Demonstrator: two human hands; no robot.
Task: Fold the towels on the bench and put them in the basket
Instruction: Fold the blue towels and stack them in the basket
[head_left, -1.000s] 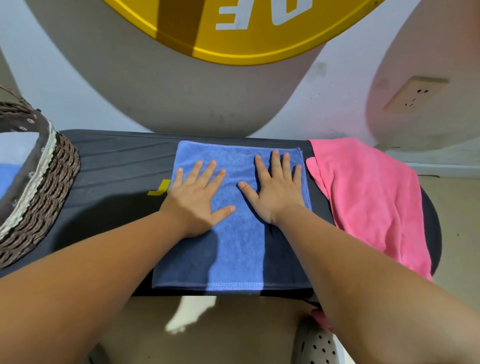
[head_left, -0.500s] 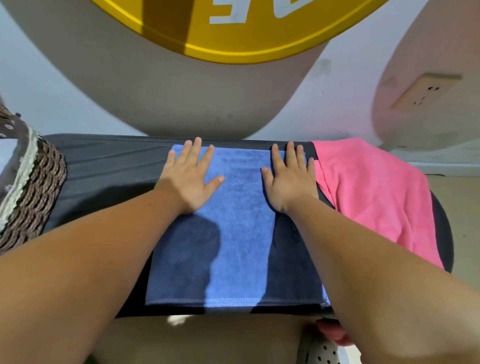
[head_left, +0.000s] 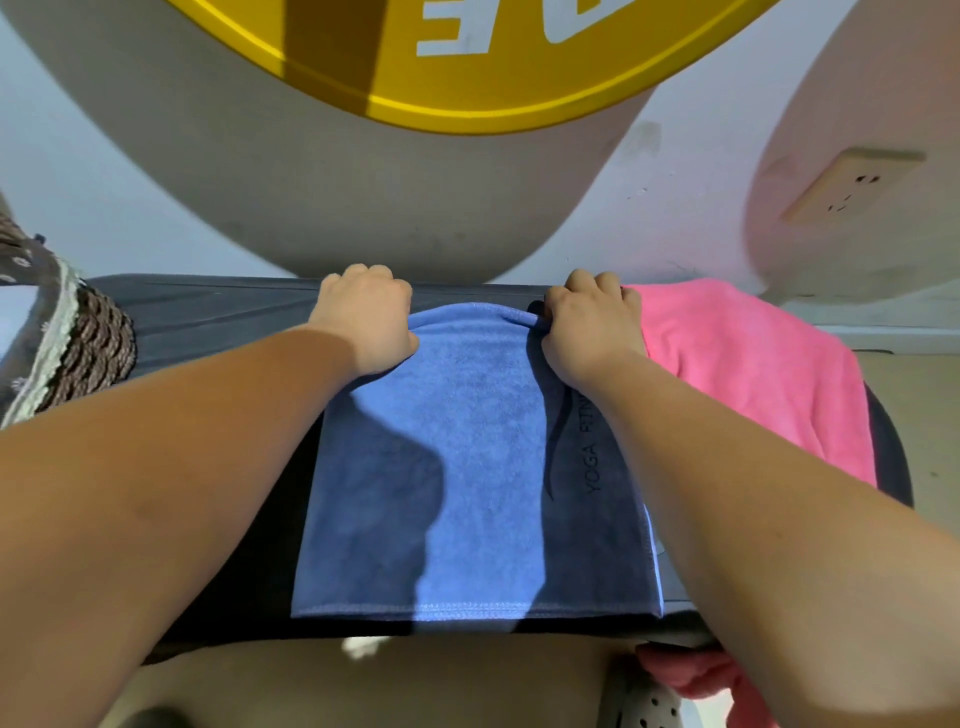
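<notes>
Your forearms reach in from both lower corners; left grip (head_left: 363, 317) and right grip (head_left: 589, 325) sit level just above mid-frame, fingers curled under, knuckles up.

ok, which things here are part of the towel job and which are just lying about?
Job:
- blue towel, far corners gripped by the left hand and right hand
- pink towel, draped over the bench's right end
- bench
- basket, at the left

Lying about:
- wall socket
- yellow sign
- grey shoe on the floor
</notes>
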